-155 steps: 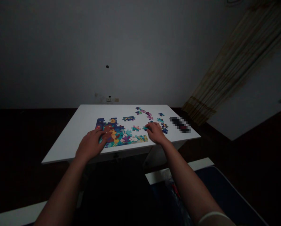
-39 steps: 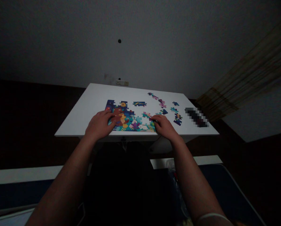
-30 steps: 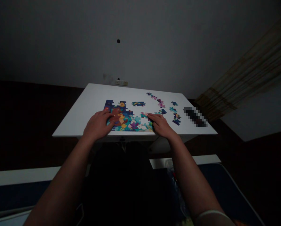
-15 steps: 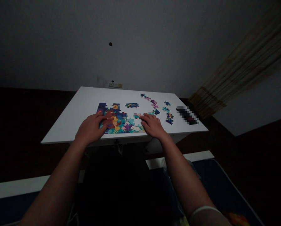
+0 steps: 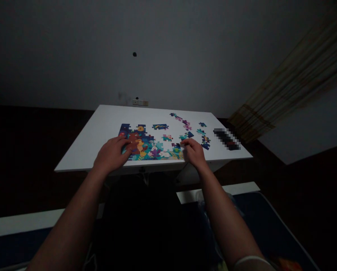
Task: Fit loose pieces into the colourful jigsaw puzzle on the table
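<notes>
White tabletop [image 5: 106,124] lies bare beyond the left hand [image 5: 111,155], resting flat, fingers spread, on the assembled puzzle [image 5: 150,146] at the near edge. Right hand [image 5: 193,151], grip loosely curled, nothing visibly held, has shifted rightwards off the puzzle's corner; loose pieces [image 5: 201,132] beyond it.

A single head-worn camera is looking forward and slightly down from above the person's lap, facing the white table [image 5: 100,124] and the grey wall [image 5: 168,56] behind it toward 12 o'clock. Both forearms are stretching away from the lens, entering from 7 and 5 o'clock. The left hand [image 5: 110,155] and right hand [image 5: 195,152] are sitting near mid-frame at arm's reach. The partly built jigsaw puzzle [image 5: 148,145] is lying between them, small in the frame. A curtain [image 5: 292,82] is slanting toward 2 o'clock.
</notes>
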Available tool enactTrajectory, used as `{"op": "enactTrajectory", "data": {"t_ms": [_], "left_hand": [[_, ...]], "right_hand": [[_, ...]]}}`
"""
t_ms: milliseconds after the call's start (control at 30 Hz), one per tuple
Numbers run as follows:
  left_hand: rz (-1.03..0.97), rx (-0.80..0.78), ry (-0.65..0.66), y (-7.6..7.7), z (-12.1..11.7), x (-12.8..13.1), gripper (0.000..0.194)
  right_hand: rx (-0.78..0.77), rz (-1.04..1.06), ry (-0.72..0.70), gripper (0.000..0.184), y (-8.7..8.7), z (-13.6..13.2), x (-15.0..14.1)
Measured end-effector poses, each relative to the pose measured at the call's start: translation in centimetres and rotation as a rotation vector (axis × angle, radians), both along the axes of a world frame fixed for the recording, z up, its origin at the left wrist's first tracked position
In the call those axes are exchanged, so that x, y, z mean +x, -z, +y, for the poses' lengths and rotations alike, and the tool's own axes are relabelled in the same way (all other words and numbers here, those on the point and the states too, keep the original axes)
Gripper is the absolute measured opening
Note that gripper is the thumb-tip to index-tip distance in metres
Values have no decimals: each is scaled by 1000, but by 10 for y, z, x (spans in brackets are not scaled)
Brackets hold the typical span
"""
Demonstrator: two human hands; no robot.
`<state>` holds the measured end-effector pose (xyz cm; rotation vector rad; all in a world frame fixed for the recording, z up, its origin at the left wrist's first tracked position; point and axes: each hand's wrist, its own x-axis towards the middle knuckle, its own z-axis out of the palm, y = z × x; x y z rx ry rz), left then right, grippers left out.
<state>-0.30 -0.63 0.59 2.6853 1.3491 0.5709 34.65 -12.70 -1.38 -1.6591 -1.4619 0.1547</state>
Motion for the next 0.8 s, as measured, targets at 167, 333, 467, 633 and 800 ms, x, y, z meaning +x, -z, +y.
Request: {"op": "enactTrajectory", "data": {"t_ms": [167,333,467,633,800], "left_hand": [[13,-23,-15,-2,-1,0,53],[6,-18,-16,-3,-3,1,55],[-6,-19,-16,-3,-2,0,52],[-14,-15,-13,-4,-2,0,53],[-25,-22,-29,-3,-2,2,50]], "right_hand": [[-66,-89,-90,27,-4,0,-8],[-83,-173,-117,27,-8,0,-16],[-43,-61,-97,25,-7,2,-12],[-17,112,-57,27,-5,5,-3],[3,288,-32,23,1,5,4]]}}
